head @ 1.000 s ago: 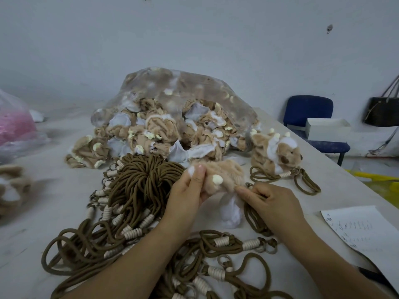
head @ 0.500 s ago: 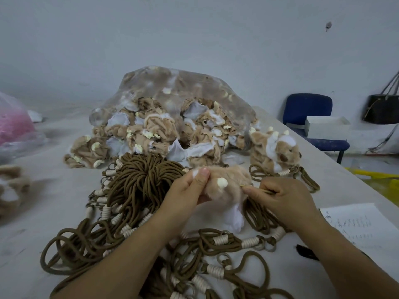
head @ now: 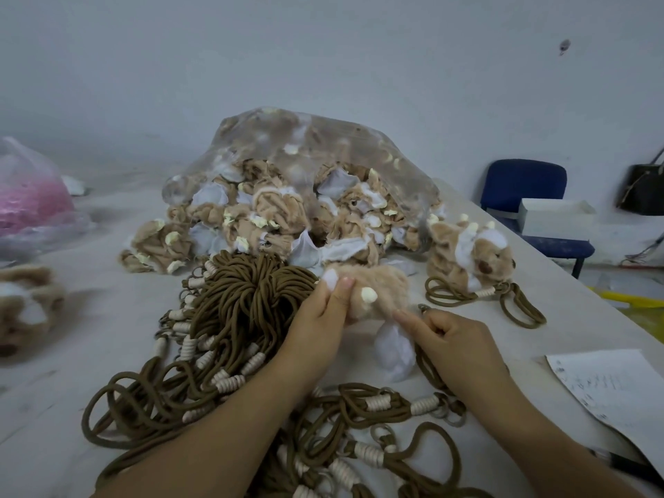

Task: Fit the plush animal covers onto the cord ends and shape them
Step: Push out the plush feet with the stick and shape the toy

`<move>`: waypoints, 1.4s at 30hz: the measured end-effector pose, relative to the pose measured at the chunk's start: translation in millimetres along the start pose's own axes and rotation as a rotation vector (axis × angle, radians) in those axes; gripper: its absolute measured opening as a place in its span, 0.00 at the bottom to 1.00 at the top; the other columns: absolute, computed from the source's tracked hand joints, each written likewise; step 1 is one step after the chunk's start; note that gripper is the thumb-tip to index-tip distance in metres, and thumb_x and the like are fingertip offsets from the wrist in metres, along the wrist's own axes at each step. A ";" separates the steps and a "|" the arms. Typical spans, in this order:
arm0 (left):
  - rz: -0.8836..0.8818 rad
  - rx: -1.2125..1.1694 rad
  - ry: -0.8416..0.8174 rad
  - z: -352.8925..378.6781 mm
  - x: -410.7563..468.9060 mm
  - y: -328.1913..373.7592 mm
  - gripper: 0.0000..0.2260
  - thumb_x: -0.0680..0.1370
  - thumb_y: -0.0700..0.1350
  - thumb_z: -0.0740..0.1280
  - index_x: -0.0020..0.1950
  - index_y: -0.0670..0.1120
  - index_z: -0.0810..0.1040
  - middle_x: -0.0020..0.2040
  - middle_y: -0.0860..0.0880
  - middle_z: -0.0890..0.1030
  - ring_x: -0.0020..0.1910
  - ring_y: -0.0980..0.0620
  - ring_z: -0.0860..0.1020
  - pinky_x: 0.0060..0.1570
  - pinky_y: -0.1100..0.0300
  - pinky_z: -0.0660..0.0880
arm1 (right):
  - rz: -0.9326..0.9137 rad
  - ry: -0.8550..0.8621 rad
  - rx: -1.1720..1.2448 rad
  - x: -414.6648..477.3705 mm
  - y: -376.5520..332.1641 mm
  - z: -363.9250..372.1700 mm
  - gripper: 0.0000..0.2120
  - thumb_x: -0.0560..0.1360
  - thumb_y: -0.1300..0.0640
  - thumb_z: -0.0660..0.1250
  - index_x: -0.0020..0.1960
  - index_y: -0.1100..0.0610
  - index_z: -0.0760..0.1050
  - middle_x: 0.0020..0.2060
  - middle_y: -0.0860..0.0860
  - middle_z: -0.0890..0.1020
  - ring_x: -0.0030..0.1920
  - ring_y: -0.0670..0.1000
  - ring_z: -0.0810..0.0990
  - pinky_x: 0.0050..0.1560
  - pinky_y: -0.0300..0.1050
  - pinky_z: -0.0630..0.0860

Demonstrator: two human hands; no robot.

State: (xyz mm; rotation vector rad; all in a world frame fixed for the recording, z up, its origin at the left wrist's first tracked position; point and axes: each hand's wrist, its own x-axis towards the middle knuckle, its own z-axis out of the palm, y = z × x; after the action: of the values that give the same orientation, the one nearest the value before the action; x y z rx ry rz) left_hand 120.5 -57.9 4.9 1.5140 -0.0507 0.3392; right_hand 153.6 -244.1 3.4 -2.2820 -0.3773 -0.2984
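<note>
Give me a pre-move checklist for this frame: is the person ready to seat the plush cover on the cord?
1. Left hand grips plush cover: ok, pinched at its left end.
2. Right hand holds the cord: cannot tell; curled fingers hide it.
3. Cord end inside the cover: cannot tell.
4. White lining tucked in: not ok; it hangs below the cover.
5. Finished plush animal apart from the work: ok, lying off to the right.

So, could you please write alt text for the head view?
The left hand pinches a tan plush cover while the right hand holds a brown cord beneath it. Behind lie a cord bundle, a clear bag of covers and a finished plush animal.
</note>
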 end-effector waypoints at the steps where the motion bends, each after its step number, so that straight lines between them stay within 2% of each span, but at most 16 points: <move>1: 0.012 -0.051 -0.012 1.3 -0.3 -0.2 0.18 0.76 0.59 0.59 0.53 0.51 0.82 0.54 0.50 0.84 0.57 0.52 0.81 0.62 0.50 0.75 | -0.013 0.009 -0.032 0.5 0.6 -2.0 0.30 0.63 0.27 0.59 0.26 0.54 0.62 0.20 0.48 0.68 0.25 0.47 0.69 0.33 0.49 0.72; 3: 0.033 -0.119 -0.016 3.0 -1.0 0.7 0.16 0.76 0.57 0.58 0.52 0.52 0.83 0.53 0.49 0.84 0.57 0.52 0.81 0.60 0.52 0.75 | -0.036 0.027 -0.086 1.0 1.3 -5.8 0.31 0.63 0.25 0.56 0.26 0.53 0.62 0.20 0.48 0.68 0.26 0.49 0.71 0.33 0.51 0.72; 8: 0.059 -0.166 0.016 5.7 -1.7 0.8 0.19 0.75 0.55 0.59 0.54 0.42 0.79 0.53 0.40 0.82 0.53 0.49 0.81 0.54 0.57 0.79 | -0.085 0.022 -0.123 3.7 5.9 -11.2 0.32 0.63 0.24 0.55 0.27 0.55 0.59 0.21 0.51 0.66 0.26 0.51 0.70 0.30 0.50 0.68; 10: 0.066 -0.186 0.013 5.1 -1.9 0.6 0.19 0.75 0.55 0.59 0.53 0.42 0.79 0.51 0.44 0.84 0.52 0.51 0.82 0.51 0.60 0.79 | -0.093 0.019 -0.136 5.2 8.1 -13.8 0.33 0.63 0.24 0.54 0.28 0.56 0.60 0.21 0.51 0.66 0.25 0.50 0.68 0.29 0.48 0.66; 13: 0.047 -0.240 0.003 0.8 -0.1 -0.8 0.19 0.76 0.54 0.59 0.53 0.41 0.79 0.48 0.46 0.85 0.50 0.51 0.82 0.49 0.61 0.79 | -0.106 0.035 -0.144 6.8 12.1 -18.3 0.34 0.64 0.25 0.56 0.28 0.58 0.62 0.23 0.55 0.70 0.25 0.50 0.69 0.30 0.50 0.68; 15: 0.028 -0.287 -0.030 -0.3 -0.3 0.2 0.19 0.76 0.54 0.59 0.54 0.42 0.80 0.50 0.44 0.85 0.52 0.50 0.82 0.50 0.60 0.79 | -0.138 0.038 -0.131 7.5 14.4 -20.2 0.33 0.64 0.27 0.58 0.27 0.57 0.61 0.23 0.54 0.70 0.24 0.46 0.66 0.30 0.51 0.68; 19: 0.016 -0.307 -0.063 1.4 -2.3 1.7 0.21 0.77 0.55 0.58 0.56 0.41 0.80 0.52 0.42 0.84 0.56 0.47 0.82 0.53 0.58 0.79 | -0.174 0.026 -0.046 7.6 15.9 -18.4 0.34 0.64 0.27 0.60 0.28 0.59 0.63 0.23 0.54 0.68 0.24 0.44 0.64 0.28 0.45 0.65; 24: 0.021 -0.306 -0.119 2.7 -5.5 7.3 0.23 0.75 0.62 0.59 0.49 0.47 0.85 0.52 0.43 0.84 0.56 0.47 0.82 0.54 0.59 0.78 | -0.160 -0.004 0.027 6.0 12.9 -15.6 0.32 0.65 0.28 0.61 0.30 0.59 0.64 0.23 0.54 0.67 0.25 0.44 0.65 0.28 0.46 0.65; 27: 0.022 -0.149 -0.107 8.6 -6.9 4.6 0.25 0.75 0.64 0.58 0.53 0.46 0.82 0.53 0.44 0.84 0.58 0.48 0.81 0.62 0.50 0.75 | -0.163 0.004 0.047 3.9 6.8 -8.6 0.26 0.68 0.35 0.64 0.27 0.54 0.60 0.21 0.47 0.63 0.24 0.43 0.62 0.26 0.38 0.60; 29: 0.014 -0.081 -0.108 12.2 -7.2 0.8 0.24 0.78 0.61 0.57 0.56 0.44 0.81 0.54 0.44 0.84 0.59 0.48 0.81 0.64 0.45 0.73 | -0.174 0.031 0.031 3.9 4.0 -3.8 0.25 0.71 0.43 0.66 0.25 0.51 0.56 0.20 0.45 0.63 0.23 0.44 0.62 0.25 0.37 0.59; 30: 0.015 -0.071 -0.111 13.0 -7.3 -0.8 0.24 0.79 0.60 0.56 0.57 0.43 0.80 0.54 0.44 0.84 0.59 0.48 0.81 0.64 0.46 0.73 | -0.176 0.039 0.022 3.8 3.8 -3.2 0.24 0.71 0.43 0.65 0.26 0.50 0.55 0.20 0.45 0.62 0.23 0.44 0.62 0.25 0.38 0.59; 34: 0.031 -0.094 -0.133 10.7 -8.1 -0.3 0.20 0.77 0.56 0.58 0.57 0.44 0.80 0.54 0.46 0.85 0.57 0.50 0.81 0.57 0.59 0.78 | -0.169 0.017 -0.012 5.8 7.4 -7.0 0.25 0.68 0.33 0.60 0.27 0.52 0.60 0.21 0.47 0.63 0.24 0.45 0.63 0.27 0.40 0.60; 37: 0.071 -0.078 -0.063 9.0 -8.0 -1.4 0.19 0.75 0.57 0.61 0.54 0.44 0.82 0.51 0.45 0.85 0.54 0.49 0.82 0.56 0.55 0.78 | -0.149 0.005 -0.054 7.0 8.8 -9.0 0.32 0.63 0.26 0.54 0.30 0.56 0.66 0.24 0.52 0.70 0.25 0.45 0.67 0.28 0.43 0.64; 39: 0.089 -0.085 -0.008 7.0 -6.5 -1.3 0.17 0.73 0.58 0.63 0.51 0.48 0.83 0.49 0.46 0.85 0.53 0.49 0.82 0.55 0.54 0.79 | -0.146 0.009 -0.071 7.5 10.4 -12.6 0.34 0.63 0.25 0.55 0.30 0.58 0.67 0.26 0.53 0.73 0.26 0.45 0.69 0.29 0.46 0.67; 42: 0.098 -0.110 0.003 3.6 -4.4 -1.3 0.16 0.73 0.57 0.64 0.51 0.49 0.83 0.49 0.46 0.85 0.52 0.50 0.83 0.51 0.59 0.79 | -0.176 0.021 -0.100 7.9 14.7 -21.0 0.33 0.65 0.26 0.57 0.29 0.58 0.67 0.26 0.54 0.72 0.27 0.49 0.70 0.30 0.47 0.67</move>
State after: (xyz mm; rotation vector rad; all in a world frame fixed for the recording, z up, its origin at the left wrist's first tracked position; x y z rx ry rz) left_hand 117.3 -62.2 2.8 1.4045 -0.1394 0.4111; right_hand 164.2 -267.8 10.0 -2.3448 -0.5647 -0.4386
